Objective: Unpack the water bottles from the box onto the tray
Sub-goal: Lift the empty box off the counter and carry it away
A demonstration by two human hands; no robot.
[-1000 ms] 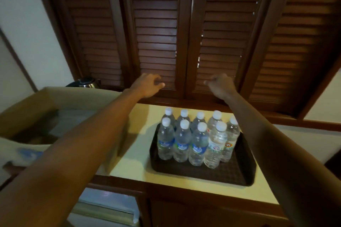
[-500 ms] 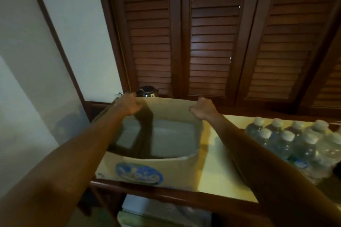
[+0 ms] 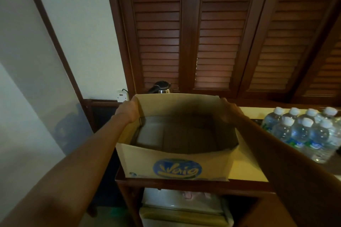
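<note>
My left hand [image 3: 128, 109] grips the left wall of the cardboard box [image 3: 177, 164], fingers curled over its top edge near the far corner. My right hand [image 3: 230, 111] does the same on the right wall, fingers hooked over the rim and reaching down inside, so the open box sits between my two palms. The box rests on the cream worktop [image 3: 245, 169], at its left end, with a blue round logo on the wall facing me. Between my hands I look straight into it: only bare flaps show on the bottom.

The water bottles [image 3: 302, 132] stand to the right of my right hand, well clear of the box, packed close together in an upright cluster with white caps and blue labels. A dark strip of the tray [image 3: 257, 121] shows at the cluster's left edge, just past my right forearm; most of the tray is hidden by the bottles and the frame edge.

Beyond the box, past my left hand, a kettle [image 3: 162, 87] peeks over the far wall, in front of dark wooden shutters [image 3: 217, 33]. Below my arms, under the worktop, a white fridge [image 3: 182, 206] sits in the cabinet opening.
</note>
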